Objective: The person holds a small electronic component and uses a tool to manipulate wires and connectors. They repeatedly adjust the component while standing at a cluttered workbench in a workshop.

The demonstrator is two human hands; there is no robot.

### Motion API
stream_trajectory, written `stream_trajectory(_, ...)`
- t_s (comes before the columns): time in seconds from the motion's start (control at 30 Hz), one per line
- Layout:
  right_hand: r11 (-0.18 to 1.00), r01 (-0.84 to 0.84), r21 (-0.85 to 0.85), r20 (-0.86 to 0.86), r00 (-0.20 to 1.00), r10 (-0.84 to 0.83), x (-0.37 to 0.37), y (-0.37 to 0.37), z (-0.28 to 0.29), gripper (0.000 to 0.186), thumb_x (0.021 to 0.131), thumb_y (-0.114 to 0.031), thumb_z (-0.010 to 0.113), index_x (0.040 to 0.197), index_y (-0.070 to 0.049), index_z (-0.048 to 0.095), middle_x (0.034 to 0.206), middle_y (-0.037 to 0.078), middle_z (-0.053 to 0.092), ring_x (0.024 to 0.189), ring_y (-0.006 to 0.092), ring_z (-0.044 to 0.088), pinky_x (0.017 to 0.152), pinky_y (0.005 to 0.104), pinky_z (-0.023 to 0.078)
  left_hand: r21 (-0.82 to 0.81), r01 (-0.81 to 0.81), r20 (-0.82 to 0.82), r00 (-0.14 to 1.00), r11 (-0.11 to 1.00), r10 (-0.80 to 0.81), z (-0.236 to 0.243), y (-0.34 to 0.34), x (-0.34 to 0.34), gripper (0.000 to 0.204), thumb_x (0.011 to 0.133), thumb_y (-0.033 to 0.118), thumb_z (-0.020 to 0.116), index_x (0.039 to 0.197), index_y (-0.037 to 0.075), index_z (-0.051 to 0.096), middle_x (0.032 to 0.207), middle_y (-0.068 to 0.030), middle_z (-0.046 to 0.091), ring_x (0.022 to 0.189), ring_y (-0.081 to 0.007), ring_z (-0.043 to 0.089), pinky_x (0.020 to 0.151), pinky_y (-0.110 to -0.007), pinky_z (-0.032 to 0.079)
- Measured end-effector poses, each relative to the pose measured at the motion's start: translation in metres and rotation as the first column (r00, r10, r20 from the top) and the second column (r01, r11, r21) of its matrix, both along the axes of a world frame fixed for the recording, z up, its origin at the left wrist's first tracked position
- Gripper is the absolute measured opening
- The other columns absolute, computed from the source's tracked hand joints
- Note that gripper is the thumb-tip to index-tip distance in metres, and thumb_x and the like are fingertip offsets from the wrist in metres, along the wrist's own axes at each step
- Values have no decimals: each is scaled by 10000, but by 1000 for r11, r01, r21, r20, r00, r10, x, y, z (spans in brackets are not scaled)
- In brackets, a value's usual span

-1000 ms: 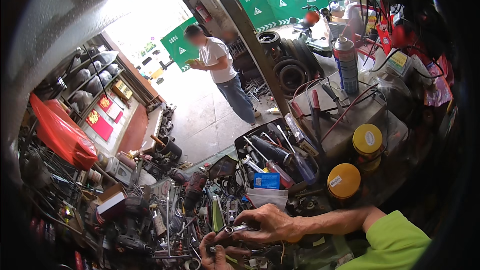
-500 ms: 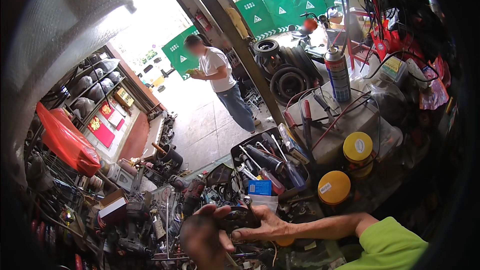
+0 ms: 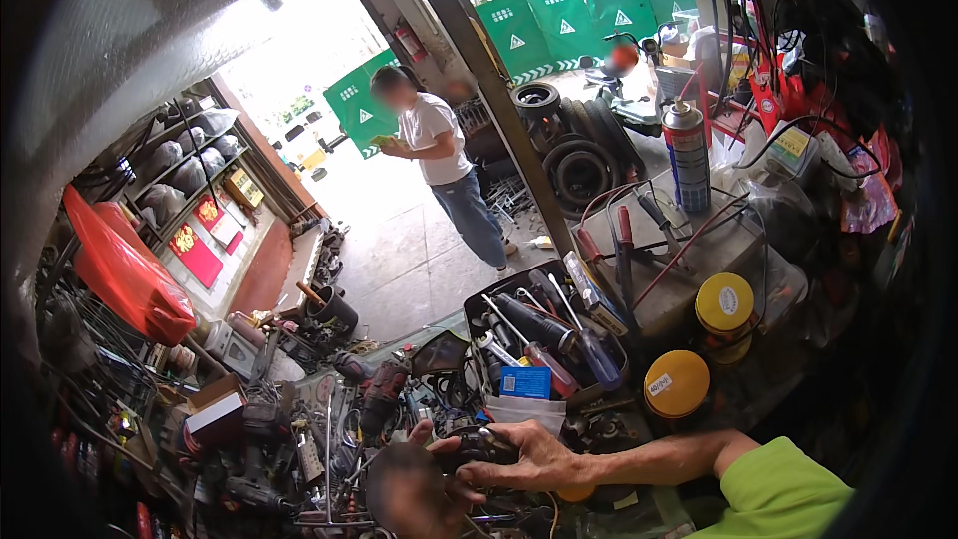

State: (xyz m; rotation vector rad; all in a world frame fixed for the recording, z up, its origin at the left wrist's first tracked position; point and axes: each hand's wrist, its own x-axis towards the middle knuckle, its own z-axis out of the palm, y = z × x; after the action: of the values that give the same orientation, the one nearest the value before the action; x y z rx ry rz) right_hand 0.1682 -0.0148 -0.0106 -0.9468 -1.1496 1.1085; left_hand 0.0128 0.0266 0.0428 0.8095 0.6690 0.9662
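A dark, roughly round metal part is held between my two hands over the cluttered bench. My right hand comes in from the right with its fingers curled over the part's right side and its thumb beneath. My left hand is against the part's left side, mostly covered by a blurred patch; some fingers show at its edge. Just beyond the hands lies a clear plastic bag. Behind it a black tray holds screwdrivers, other tools and a small blue box.
Cordless drills and loose parts crowd the bench at left. Two yellow-lidded tubs and a spray can stand at right. A red bag hangs at far left. Beyond the bench stands a person in a white shirt.
The bright metal end that stuck up above my right hand has tipped down against the dark part. The view has shifted slightly; both hands stay around the part.
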Motion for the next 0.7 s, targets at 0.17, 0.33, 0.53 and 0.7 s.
stream_trajectory(0.17,997,-22,-68,-37,999,20,-1,7,-11,499,854,-452,739,1080,-15,656,780,18,628,707,81,564,599,254,458,88,-80,-109,990,993,89,-21,15,-3,404,1004,164,445,1380,15,435,1143,-171,661,729,-161,682,450,-206,503)
stream_trajectory(0.33,998,-16,-55,-54,998,13,-4,10,-18,498,858,-466,733,1055,-15,658,749,0,607,662,62,537,553,242,427,121,-33,-120,992,992,48,-14,7,-5,314,984,112,494,1276,5,539,1063,-133,685,707,-130,656,467,-189,490)
stream_trajectory(0.53,998,8,-62,-11,1000,-9,-6,11,-18,480,864,-457,731,1031,-13,653,761,-13,601,680,50,529,564,237,426,8,-205,-102,973,979,205,-14,10,-1,220,932,26,565,1141,3,630,1000,-96,689,677,-104,619,508,-182,495)
stream_trajectory(0.7,996,86,-4,37,996,-86,-5,13,-20,517,857,-492,727,988,3,656,703,-3,586,611,68,518,504,253,410,-77,-234,-49,972,969,231,-19,13,-2,186,887,-13,612,1067,13,651,947,-68,684,703,-108,615,584,-216,529)
